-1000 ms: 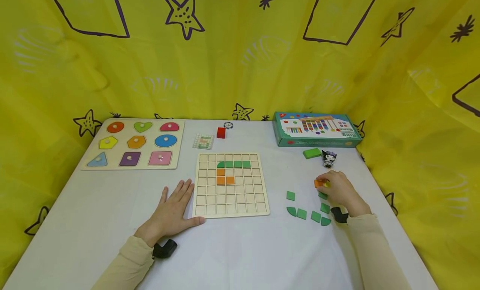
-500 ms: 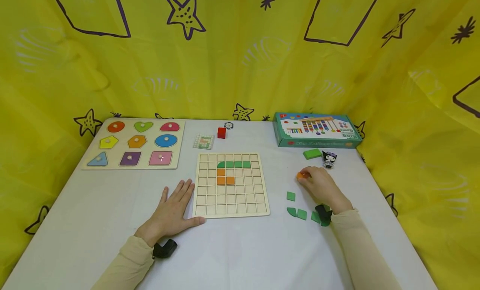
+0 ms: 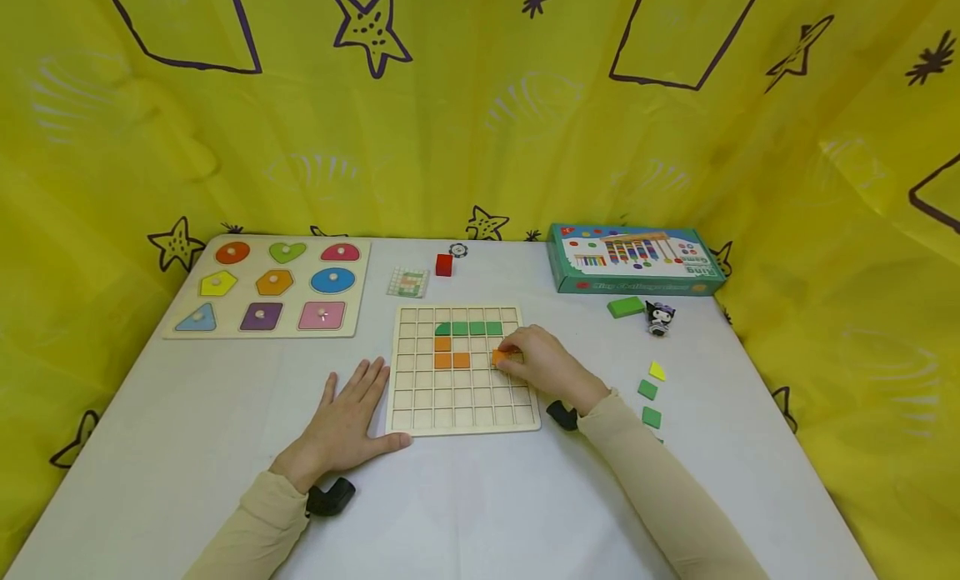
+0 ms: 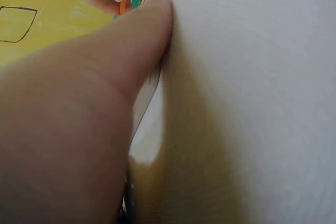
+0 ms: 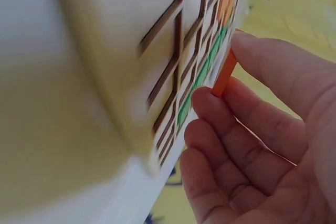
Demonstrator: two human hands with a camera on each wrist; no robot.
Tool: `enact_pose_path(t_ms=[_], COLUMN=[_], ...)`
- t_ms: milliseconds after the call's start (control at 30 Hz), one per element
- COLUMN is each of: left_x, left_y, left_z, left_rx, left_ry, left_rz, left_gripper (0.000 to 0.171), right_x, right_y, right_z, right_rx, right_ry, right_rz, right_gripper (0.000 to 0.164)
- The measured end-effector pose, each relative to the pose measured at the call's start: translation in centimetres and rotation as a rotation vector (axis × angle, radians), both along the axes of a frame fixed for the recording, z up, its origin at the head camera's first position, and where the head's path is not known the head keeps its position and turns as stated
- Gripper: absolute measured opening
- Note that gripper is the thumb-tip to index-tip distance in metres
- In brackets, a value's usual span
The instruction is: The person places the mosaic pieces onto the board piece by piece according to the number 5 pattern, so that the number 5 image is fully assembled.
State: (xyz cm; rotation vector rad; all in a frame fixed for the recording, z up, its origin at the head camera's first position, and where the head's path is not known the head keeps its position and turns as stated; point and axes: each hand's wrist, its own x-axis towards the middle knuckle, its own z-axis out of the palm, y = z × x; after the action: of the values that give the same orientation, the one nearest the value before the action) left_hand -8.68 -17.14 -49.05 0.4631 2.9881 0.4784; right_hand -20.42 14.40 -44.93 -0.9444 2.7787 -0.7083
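Note:
Over the right part of the wooden grid board (image 3: 442, 405), my right hand (image 3: 551, 365) pinches an orange square tile (image 3: 498, 359) between thumb and fingers. The right wrist view shows that orange tile (image 5: 226, 72) held a little off the grid. In the board, a row of green tiles (image 3: 478, 328) starts with a rounded piece at its left end, and three orange tiles (image 3: 443, 361) sit below it. My left hand (image 3: 337, 426) lies flat with fingers spread, its fingertips and thumb at the board's left edge and lower left corner.
Loose green tiles (image 3: 652, 417) and a yellow piece (image 3: 657, 371) lie at right, some hidden by my right arm. Behind are a pattern card (image 3: 408, 282), red block (image 3: 444, 265), green block (image 3: 626, 307), small figurine (image 3: 659, 318) and game box (image 3: 637, 263). A shape puzzle (image 3: 303, 328) lies back left.
My right hand has carried the orange tile leftward from the loose pieces to above the board. The yellow piece is uncovered now. My left hand stays where it was.

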Motion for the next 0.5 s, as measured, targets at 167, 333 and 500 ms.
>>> enact_pose_path(t_ms=[167,333,500], left_x=[0.0,0.0,0.0], left_y=[0.1,0.1,0.1], left_z=[0.0,0.1,0.1], left_rx=[-0.003,0.003,0.006], left_ry=[-0.003,-0.001,-0.005], left_rz=[0.001,0.000,0.003], left_gripper=[0.112,0.111,0.111], right_x=[-0.6,-0.8,-0.7], right_y=[-1.9,-2.9,-3.2], right_z=[-0.1,-0.2,-0.4], right_rx=[0.065,0.069,0.089], right_ry=[0.024,0.020,0.077], right_rz=[0.068,0.099,0.109], right_gripper=[0.022,0.017,0.011])
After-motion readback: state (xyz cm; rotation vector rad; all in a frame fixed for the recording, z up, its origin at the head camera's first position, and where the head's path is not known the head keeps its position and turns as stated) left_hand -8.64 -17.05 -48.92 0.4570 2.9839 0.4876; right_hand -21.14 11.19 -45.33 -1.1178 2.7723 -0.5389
